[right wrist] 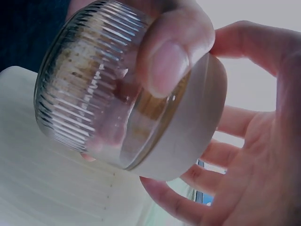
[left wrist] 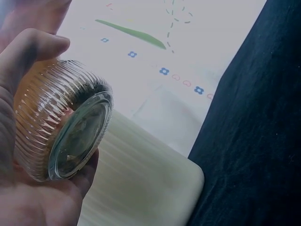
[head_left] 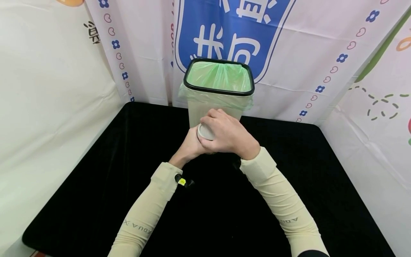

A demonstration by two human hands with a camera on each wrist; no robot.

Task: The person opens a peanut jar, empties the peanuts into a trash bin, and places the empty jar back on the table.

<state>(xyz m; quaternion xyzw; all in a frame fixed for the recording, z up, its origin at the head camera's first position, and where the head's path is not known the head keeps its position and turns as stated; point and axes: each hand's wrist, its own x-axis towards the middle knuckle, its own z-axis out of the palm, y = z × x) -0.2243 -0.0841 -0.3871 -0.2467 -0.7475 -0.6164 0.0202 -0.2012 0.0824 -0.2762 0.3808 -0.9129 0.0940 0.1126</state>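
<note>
Cream sleeves, two, near. Black tabletop. Glass jar, one, ribbed, tilted, raised at centre: left hand's grip clasping the glass, right hand's grip round the white lid. Beyond, pale bin, black-rimmed, with green bag. Far: printed curtain.

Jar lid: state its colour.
The jar lid is plain off-white, showing best in the right wrist view.
</note>
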